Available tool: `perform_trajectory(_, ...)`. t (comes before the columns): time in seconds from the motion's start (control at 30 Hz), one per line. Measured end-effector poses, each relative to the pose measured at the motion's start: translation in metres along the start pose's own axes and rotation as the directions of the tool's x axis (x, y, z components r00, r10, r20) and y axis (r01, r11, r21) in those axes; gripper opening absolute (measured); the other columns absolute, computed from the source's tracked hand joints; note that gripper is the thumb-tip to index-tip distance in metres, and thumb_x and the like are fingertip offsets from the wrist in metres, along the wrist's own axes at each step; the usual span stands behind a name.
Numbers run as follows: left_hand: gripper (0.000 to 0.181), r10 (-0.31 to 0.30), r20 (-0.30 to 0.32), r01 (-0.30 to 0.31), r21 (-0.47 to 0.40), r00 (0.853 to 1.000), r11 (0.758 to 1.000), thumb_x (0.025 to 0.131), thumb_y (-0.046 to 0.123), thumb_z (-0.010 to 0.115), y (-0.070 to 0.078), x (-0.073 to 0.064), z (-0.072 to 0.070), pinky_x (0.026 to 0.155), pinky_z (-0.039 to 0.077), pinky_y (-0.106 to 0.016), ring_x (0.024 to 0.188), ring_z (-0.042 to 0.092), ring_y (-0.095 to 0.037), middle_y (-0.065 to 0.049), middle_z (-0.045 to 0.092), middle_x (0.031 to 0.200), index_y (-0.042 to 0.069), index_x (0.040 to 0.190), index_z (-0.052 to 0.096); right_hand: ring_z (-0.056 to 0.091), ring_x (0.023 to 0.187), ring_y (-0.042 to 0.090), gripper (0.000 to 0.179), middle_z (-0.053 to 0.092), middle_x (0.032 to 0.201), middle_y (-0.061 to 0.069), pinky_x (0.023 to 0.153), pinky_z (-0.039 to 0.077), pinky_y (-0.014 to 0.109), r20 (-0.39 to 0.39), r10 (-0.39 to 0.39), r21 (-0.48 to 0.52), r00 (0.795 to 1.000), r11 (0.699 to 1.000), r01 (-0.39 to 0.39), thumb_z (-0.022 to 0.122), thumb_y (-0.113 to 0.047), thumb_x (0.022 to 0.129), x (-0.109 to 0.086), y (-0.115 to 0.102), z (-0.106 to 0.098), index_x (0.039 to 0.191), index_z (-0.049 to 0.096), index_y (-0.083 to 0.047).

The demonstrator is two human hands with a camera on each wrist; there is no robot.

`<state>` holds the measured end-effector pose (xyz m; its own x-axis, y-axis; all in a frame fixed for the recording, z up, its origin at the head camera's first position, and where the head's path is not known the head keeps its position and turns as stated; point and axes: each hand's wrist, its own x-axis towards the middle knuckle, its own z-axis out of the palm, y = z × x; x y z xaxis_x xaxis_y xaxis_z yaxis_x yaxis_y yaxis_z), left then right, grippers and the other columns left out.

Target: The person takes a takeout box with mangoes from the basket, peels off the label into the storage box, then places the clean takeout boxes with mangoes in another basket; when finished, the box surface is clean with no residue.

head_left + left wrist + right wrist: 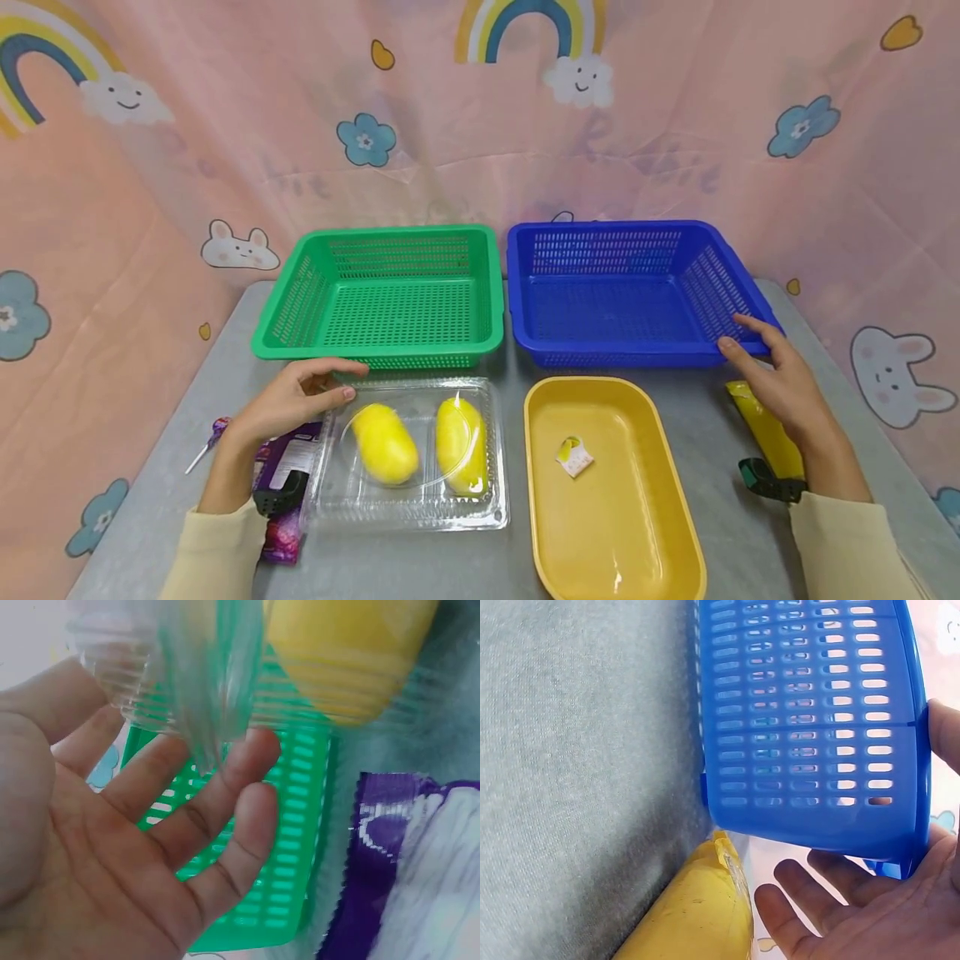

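Observation:
A clear plastic clamshell box [408, 517] holds two yellow oblong fruits [386, 446] that look like mangoes. At the box's back left corner is my left hand [288, 402], its thumb by the box edge and its fingers loosely bent; the left wrist view shows nothing gripped in the palm. My right hand [780, 383] is at the front right corner of a blue basket [611, 346], fingers relaxed, the thumb at the rim in the right wrist view. Below the right hand lies a yellow packet [697, 907], partly hidden by the wrist in the head view.
A green basket [378, 352] stands behind the clear box. In front of the blue basket sits a yellow tray [615, 533] with a small white and yellow piece [575, 457] in it. A purple packet [300, 454] and a lollipop [217, 429] lie at the left.

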<state>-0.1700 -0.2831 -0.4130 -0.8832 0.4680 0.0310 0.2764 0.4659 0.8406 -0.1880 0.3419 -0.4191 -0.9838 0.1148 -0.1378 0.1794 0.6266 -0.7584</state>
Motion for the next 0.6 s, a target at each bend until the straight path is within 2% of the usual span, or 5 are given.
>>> perform_trajectory(0.2,0.055,-0.014,0.105,0.017,-0.029,0.994,0.999,0.098,0.012,0.067,0.000,-0.010,-0.010,0.077,0.058,-0.028,0.089,0.068,-0.016,-0.016,0.056,0.145,0.015,0.150,0.051,0.028,0.136,0.063,0.079,0.002,0.168,0.032,0.099,0.034,0.081,0.003,-0.023,0.009,1.000,1.000,0.023,0.042,-0.055,0.105,0.000,0.002,0.002,0.165,0.011,-0.013)
perform_trajectory(0.3,0.065,-0.009,0.199,0.027,-0.088,0.980,0.996,0.096,0.006,0.068,0.002,-0.017,-0.016,0.079,0.060,-0.032,0.089,0.071,-0.021,-0.020,0.053,0.148,0.008,0.155,0.042,0.030,0.135,0.062,0.078,0.003,0.167,0.033,0.100,0.035,0.080,0.001,-0.034,0.016,0.999,0.999,0.033,0.042,-0.053,0.105,-0.001,0.003,0.003,0.165,0.011,-0.012)
perform_trajectory(0.4,0.070,-0.016,0.268,0.054,-0.135,0.963,0.989,0.095,0.004,0.069,0.003,-0.018,-0.019,0.074,0.060,-0.033,0.080,0.071,-0.024,-0.013,0.049,0.153,0.004,0.157,0.037,0.031,0.134,0.063,0.078,0.003,0.167,0.034,0.100,0.035,0.080,0.006,-0.036,0.022,0.999,0.999,0.036,0.042,-0.052,0.105,-0.001,0.005,0.003,0.165,0.011,-0.012)
perform_trajectory(0.53,0.065,-0.006,0.289,0.057,-0.169,0.957,0.984,0.096,0.005,0.067,0.003,-0.013,-0.015,0.069,0.058,-0.031,0.064,0.062,-0.027,0.001,0.070,0.123,0.004,0.155,0.040,0.033,0.134,0.062,0.077,0.004,0.167,0.034,0.100,0.037,0.078,0.012,-0.043,0.019,0.999,0.999,0.043,0.041,-0.052,0.106,0.000,0.005,0.002,0.165,0.011,-0.012)
perform_trajectory(0.6,0.059,0.009,0.277,0.046,-0.191,0.961,0.981,0.096,0.004,0.066,0.002,-0.010,-0.011,0.070,0.058,-0.031,0.059,0.057,-0.028,0.001,0.072,0.116,0.003,0.151,0.045,0.035,0.133,0.061,0.077,0.005,0.167,0.034,0.100,0.038,0.077,0.015,-0.049,0.015,0.999,0.999,0.048,0.041,-0.052,0.106,0.001,0.004,0.002,0.165,0.011,-0.012)
